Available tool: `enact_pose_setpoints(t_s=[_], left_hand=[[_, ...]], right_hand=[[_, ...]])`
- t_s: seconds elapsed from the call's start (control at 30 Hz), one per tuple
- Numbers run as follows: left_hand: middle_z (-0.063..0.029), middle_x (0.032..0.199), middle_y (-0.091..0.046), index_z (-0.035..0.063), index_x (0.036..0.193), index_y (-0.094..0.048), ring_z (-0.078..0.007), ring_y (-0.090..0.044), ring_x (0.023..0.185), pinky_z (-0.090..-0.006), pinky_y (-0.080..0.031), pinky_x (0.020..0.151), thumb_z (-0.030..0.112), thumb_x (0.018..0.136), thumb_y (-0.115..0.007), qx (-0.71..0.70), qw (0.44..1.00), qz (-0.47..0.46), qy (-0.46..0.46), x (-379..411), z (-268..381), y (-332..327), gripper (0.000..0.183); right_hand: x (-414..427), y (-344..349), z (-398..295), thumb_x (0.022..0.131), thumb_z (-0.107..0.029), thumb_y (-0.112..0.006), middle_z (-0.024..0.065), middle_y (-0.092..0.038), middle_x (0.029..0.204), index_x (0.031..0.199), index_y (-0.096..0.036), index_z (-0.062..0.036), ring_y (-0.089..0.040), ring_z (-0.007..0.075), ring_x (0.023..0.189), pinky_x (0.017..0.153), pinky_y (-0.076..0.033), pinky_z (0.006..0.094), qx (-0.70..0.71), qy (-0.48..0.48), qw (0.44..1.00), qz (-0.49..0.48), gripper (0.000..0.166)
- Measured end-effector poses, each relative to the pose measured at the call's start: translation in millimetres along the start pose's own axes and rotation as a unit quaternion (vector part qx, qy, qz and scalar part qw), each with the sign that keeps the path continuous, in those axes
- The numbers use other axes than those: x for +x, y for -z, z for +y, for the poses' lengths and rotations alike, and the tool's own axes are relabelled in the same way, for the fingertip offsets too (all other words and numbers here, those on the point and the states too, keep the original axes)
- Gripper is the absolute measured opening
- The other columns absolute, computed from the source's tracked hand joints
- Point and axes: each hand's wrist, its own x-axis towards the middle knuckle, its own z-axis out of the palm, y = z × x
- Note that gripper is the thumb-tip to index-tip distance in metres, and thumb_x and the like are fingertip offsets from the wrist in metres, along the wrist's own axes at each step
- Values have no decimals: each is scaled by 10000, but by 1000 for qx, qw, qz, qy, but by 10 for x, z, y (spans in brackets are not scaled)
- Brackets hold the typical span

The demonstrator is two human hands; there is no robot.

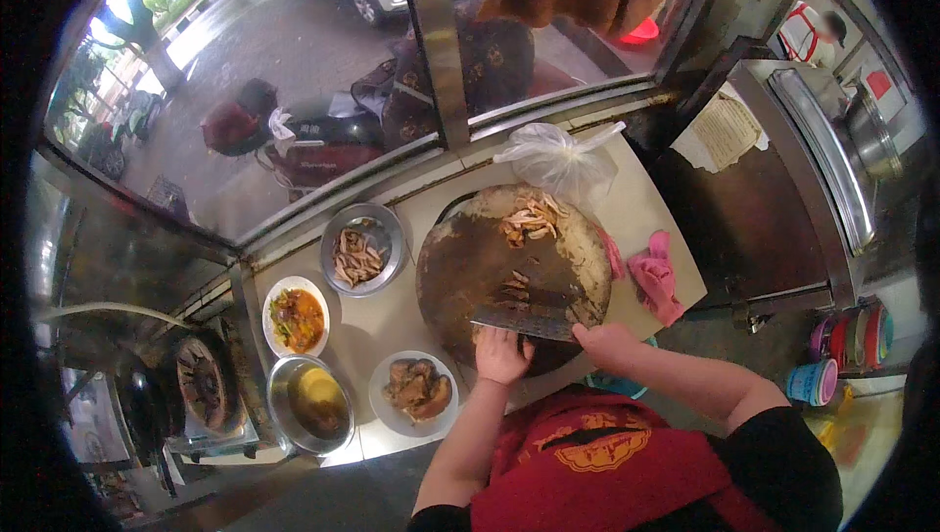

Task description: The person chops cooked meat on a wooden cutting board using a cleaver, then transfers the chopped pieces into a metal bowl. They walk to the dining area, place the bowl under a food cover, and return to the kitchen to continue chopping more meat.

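Observation:
My right hand [598,342] grips the handle end of a cleaver [525,323], its broad blade lying across the near part of a round wooden chopping block [463,260]. Right up against the blade is my left hand [503,356], fingers bent; whatever lies under its fingertips is hidden. Small slices of meat [518,281] are on the block just beyond the blade. A pile of sliced meat [534,218] sits near the block's far edge. To the left, a metal bowl [400,246] holds more slices, and a white plate [382,418] holds chunks of cooked meat [417,389].
A bowl of saucy food [299,319] and a metal basin of liquid [312,403] stand at the left. A tied plastic bag [562,161] lies behind the block, a pink cloth [656,279] to its right. A gas burner [202,384] is far left; a person [826,36] is at upper right.

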Motion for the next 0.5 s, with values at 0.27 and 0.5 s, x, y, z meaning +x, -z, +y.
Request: enact_pose_setpoints(t_s=[0.27,0.5], left_hand=[[-136,1003,-559,38,933,-597,-307,-512,952,-409,-410,844,245,629,-613,6,1000,2,-8,-41,-63,-105,368],[-138,1046,-544,31,996,-587,-315,-487,1006,-428,-392,867,252,669,-586,44,999,-28,11,-79,-62,-89,395]], right_hand=[[281,-229,-58,726,-59,-502,137,-577,636,930,-424,-18,-598,310,588,482,-461,413,-2,1,998,63,222],[786,-164,-215,770,-136,-431,160,-594,660,922,-439,-7,-601,327,609,482,-458,426,54,40,992,107,200]])
